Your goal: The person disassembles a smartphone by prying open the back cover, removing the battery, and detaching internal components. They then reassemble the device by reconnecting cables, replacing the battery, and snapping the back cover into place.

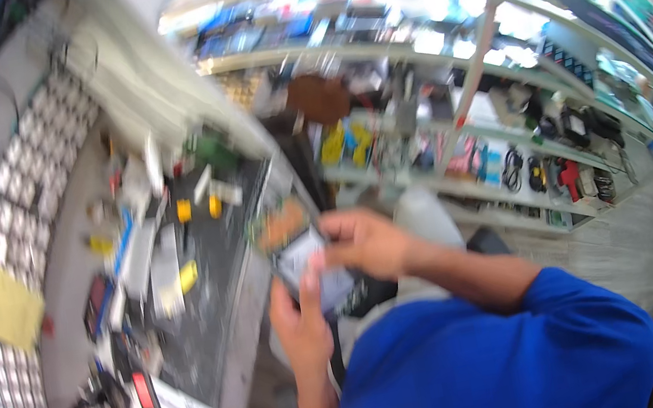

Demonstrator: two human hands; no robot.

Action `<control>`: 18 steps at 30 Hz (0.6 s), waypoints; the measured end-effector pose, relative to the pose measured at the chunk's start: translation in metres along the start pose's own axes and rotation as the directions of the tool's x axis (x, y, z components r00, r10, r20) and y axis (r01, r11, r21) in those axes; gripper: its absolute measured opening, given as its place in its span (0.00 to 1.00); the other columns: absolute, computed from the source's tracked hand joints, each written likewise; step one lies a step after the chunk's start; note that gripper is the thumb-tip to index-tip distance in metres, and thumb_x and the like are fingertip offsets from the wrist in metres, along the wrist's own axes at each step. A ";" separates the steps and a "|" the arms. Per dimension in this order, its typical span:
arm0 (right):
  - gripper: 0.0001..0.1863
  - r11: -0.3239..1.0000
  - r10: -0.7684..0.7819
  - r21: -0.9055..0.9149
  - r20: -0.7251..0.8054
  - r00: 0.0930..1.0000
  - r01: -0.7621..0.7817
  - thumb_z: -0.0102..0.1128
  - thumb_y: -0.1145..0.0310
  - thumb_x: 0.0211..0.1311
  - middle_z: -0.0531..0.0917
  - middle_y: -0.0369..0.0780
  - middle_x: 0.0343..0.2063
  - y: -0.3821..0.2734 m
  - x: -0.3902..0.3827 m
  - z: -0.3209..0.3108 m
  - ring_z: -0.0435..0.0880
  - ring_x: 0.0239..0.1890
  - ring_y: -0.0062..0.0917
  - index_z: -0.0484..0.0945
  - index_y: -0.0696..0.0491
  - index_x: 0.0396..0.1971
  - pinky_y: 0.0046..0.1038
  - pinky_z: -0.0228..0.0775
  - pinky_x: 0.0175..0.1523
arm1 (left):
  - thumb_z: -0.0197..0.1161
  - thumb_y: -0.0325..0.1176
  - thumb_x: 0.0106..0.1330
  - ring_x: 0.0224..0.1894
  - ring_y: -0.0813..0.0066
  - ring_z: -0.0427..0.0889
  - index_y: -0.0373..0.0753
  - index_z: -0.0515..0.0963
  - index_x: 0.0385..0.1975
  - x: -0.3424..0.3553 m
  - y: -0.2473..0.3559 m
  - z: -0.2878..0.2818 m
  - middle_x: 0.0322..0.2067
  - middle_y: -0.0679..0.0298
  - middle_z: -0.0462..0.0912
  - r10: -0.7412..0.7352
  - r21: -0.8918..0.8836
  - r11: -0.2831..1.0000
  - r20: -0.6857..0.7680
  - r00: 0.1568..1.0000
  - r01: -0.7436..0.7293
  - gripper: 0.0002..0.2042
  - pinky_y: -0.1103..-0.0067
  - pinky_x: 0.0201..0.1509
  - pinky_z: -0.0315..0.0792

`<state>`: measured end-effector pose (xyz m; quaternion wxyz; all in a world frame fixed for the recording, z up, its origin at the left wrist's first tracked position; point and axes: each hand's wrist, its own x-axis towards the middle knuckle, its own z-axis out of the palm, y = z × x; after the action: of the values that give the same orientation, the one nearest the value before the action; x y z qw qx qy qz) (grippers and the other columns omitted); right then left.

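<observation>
Above my lap, past the bench edge, both hands hold a flat, phone-like device [298, 253]. Its far part looks orange-brown with green at the edges; the nearer part is pale grey. Blur hides finer detail. My left hand [304, 326] grips the near left side, the thumb lying up along the device. From the right comes my right hand [373, 244], its fingers bent over the device's right side and reaching onto the grey face. The fingertips of both hands are close together there, and the device's underside is hidden.
To the left, a dark-topped workbench [219, 310] carries tools, yellow pieces, papers and cables. A small-compartment rack [21, 231] lines its far left. Glass shelves [519, 205] with packaged goods and coiled cables stand ahead and right. A brown round seat [318, 99] is near them.
</observation>
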<state>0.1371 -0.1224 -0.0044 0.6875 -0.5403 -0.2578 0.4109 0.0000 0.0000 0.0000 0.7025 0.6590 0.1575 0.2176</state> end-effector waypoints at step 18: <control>0.17 0.986 0.024 0.153 0.223 0.975 -0.059 0.72 0.67 0.69 0.87 0.38 0.45 0.001 0.035 0.046 0.84 0.47 0.17 0.79 0.60 0.51 0.25 0.76 0.55 | 0.64 0.37 0.78 0.48 0.82 0.79 0.34 0.75 0.57 -0.012 0.010 -0.032 0.48 0.64 0.83 0.128 -0.092 0.983 -0.289 0.949 -0.160 0.16 0.80 0.56 0.73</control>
<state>0.1186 -0.0682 0.0046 0.6869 -0.4401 -0.2874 0.5018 -0.0277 0.0217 0.0067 0.6915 0.5898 0.1949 0.3688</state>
